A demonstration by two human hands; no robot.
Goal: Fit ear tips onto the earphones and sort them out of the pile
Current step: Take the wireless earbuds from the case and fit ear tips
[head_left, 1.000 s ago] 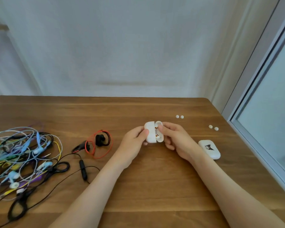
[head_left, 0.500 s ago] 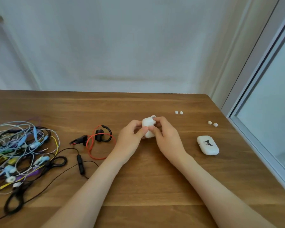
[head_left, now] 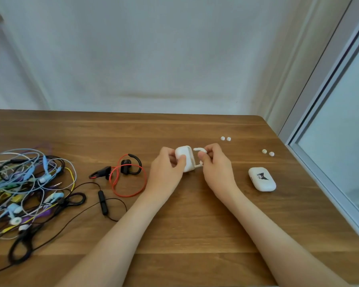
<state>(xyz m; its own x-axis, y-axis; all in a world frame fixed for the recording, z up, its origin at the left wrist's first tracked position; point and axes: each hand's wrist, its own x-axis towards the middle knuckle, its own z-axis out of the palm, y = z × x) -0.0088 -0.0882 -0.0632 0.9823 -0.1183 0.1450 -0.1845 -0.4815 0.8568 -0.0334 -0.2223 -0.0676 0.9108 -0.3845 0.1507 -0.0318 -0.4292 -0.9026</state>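
At frame centre the left hand (head_left: pixel 166 171) grips a white charging case (head_left: pixel 183 157), fingers curled round it; just right of it the right hand (head_left: pixel 217 168) pinches white earbuds (head_left: pixel 199 149), stems pointing at the case; loose ear tips (head_left: pixel 225 138) lie on the worktop (head_left: pixel 195 235) above the hands; a printed case (head_left: pixel 262 179) rests at right; the tangled earphone pile (head_left: pixel 27 187) sits far left.

The tangled pile of coloured wired earphones (head_left: pixel 29 183) runs off the left edge (blurry too); the right hand (head_left: pixel 218 168) hides most of the white plastic earbuds (head_left: pixel 198 149).
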